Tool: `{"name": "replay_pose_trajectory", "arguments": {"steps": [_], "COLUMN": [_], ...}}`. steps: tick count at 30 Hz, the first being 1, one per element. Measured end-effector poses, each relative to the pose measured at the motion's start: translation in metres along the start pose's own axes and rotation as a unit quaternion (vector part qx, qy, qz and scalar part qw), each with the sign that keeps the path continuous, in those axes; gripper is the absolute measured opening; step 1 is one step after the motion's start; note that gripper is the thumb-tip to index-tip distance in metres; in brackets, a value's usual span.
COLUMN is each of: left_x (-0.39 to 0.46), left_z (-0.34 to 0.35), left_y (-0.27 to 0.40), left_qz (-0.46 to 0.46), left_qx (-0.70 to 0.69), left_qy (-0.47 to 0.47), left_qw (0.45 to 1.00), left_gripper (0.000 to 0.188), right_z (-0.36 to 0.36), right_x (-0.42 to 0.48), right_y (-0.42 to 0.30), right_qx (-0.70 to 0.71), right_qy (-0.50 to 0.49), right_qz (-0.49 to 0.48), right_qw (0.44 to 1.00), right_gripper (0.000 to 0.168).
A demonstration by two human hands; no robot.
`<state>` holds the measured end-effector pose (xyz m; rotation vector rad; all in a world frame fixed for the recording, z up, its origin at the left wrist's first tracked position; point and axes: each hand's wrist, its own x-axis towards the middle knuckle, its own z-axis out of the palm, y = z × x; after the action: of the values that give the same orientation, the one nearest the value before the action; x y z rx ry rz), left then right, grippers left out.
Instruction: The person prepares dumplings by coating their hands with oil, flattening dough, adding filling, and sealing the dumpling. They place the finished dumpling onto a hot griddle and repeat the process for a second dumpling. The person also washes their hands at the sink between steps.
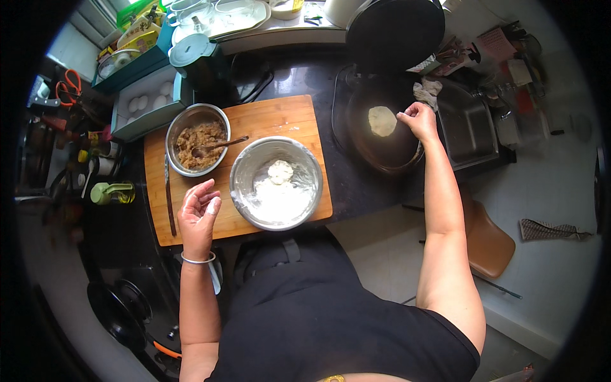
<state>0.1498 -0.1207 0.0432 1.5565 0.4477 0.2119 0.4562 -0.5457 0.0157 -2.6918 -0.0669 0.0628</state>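
Note:
A round, flat piece of dough point(382, 121) lies on the dark round electric griddle point(365, 148), whose lid stands raised. My right hand point(419, 121) is at the dough's right edge, fingertips pinched together; whether they touch the dough I cannot tell. My left hand point(199, 210), flour on its fingers, hovers over the wooden board point(286, 114) with fingers apart and nothing held. Right of it, a metal bowl point(315, 191) holds white flour point(277, 203) and a lump of dough point(280, 172). Behind it, a smaller metal bowl point(171, 160) contains brown filling point(198, 141) and a spoon point(219, 146).
Chopsticks point(170, 200) lie along the board's left side. A box of eggs point(148, 119) and a lidded pitcher point(203, 67) stand behind. An oil container point(113, 193) is at the left. The raised griddle lid point(396, 33), a cloth point(427, 90) and a sink point(468, 129) are at the right.

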Motion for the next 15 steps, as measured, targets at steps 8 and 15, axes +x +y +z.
{"name": "replay_pose_trajectory", "arguments": {"steps": [8,15], "left_x": [0.006,0.005], "left_z": [0.01,0.013], "left_y": [0.006,0.002], "left_qz": [0.013,0.018], "left_qx": [-0.01,-0.004], "left_qy": [-0.009,0.003], "left_qw": [1.0,1.0], "left_gripper": [0.034,0.035], "right_z": [0.004,0.03], "right_x": [-0.034,-0.103], "right_y": [0.001,-0.067], "right_qx": [0.019,0.311], "right_qy": [0.057,0.035], "right_qz": [0.008,-0.102], "right_qw": [0.998,0.944], "right_gripper": [0.031,0.025]}}
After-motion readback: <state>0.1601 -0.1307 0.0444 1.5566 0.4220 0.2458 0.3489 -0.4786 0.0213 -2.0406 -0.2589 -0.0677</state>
